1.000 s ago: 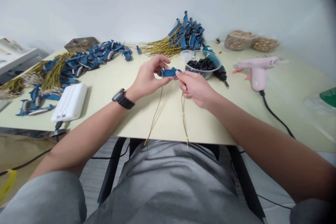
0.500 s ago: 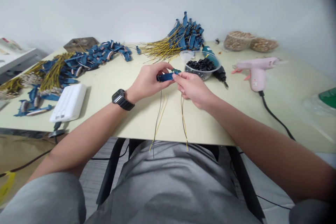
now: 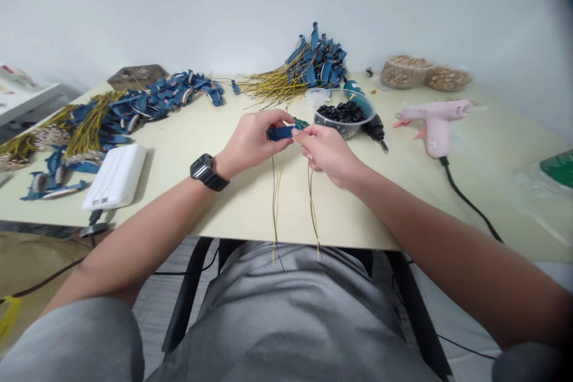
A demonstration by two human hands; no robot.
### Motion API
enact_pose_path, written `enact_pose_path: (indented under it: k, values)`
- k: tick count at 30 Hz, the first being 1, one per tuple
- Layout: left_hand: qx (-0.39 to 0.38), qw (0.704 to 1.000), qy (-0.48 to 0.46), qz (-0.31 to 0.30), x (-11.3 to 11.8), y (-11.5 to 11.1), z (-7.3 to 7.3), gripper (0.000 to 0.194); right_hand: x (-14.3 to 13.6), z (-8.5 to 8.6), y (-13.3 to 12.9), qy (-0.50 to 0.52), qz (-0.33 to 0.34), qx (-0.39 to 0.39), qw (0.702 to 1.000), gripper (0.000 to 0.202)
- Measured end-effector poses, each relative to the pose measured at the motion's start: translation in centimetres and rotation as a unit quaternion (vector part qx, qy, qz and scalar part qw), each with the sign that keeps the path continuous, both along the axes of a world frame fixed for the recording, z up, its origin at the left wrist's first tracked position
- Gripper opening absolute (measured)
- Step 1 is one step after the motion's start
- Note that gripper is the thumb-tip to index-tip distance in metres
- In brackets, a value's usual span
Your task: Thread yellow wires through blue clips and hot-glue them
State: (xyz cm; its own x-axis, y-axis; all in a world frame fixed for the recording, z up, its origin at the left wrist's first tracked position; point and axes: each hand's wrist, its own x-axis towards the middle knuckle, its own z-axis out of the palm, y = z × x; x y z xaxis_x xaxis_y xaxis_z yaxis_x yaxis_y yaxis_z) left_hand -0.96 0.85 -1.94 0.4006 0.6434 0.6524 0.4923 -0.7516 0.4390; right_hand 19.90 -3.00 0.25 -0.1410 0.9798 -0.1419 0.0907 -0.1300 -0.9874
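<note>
Between thumb and fingers, my left hand grips a small blue fabric-like piece with a green bit at its far end. My right hand pinches the same piece at its right end; those fingertips partly cover it. Yellow and dark cords hang beneath my left hand, and another pair of cords hangs beneath my right, both reaching past the table's front edge. Just behind my right hand stands a clear plastic bowl of shiny black pieces.
Similar blue pieces with yellow cords form a bundle at the back and a pile at left. A white power bank lies near my left forearm. Rightward are a dark power tool, a pink glue gun and tan-filled containers.
The cords under my left hand have swung slightly to the right. Both hands keep nearly the same hold on the blue piece, and the view has shifted a little.
</note>
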Motion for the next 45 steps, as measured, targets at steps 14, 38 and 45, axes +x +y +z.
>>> enact_pose_path:
  k: [14, 38, 45]
  values:
    - [0.015, 0.999, -0.033, 0.003, 0.2, -0.2, -0.4, 0.041, 0.3, -0.4, 0.2, 0.019, 0.01, 0.042, 0.999, 0.02]
    - [-0.258, 0.929, -0.215, -0.154, -0.1, 1.3, -1.4, 0.071, 0.3, 0.9, -0.3, 0.126, -0.008, -0.007, 0.992, 0.019]
    - [-0.21, 0.944, -0.216, -0.138, 0.6, 0.9, -1.3, 0.062, 0.1, 0.7, -0.4, 0.133, 0.005, -0.013, 0.991, 0.023]
